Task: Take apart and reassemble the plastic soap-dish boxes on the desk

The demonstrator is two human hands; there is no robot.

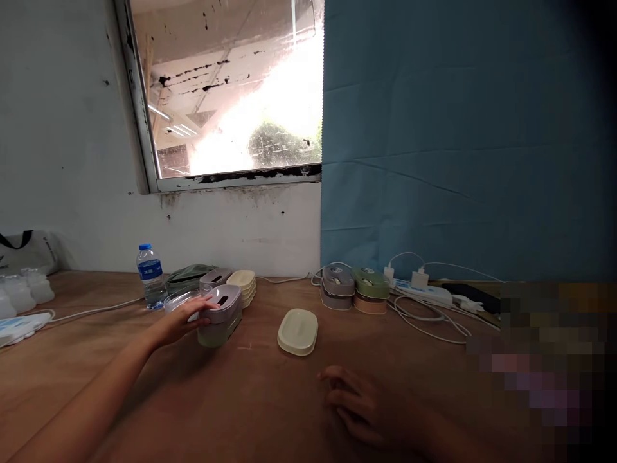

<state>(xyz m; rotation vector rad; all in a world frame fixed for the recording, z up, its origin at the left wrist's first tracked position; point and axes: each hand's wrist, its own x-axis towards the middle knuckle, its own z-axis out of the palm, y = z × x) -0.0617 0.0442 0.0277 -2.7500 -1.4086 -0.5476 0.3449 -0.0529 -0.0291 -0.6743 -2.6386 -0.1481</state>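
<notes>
My left hand grips the left side of a grey-purple lunch box lid, its fingers lying over the edge and top. This lid has a dark slot and sits on top of a pale green box. A clear tray stands just behind my left hand, partly covered by it. My right hand is low over the table with its fingers loosely bent and apart, holding nothing. Between my hands, nearer the right one, a cream lid lies flat on the brown table.
Behind the left hand are a stack of cream lids, another grey-purple lid and a water bottle. Two lunch boxes, one grey-purple and one green and orange, stand near the wall. Cables and a power strip lie at right.
</notes>
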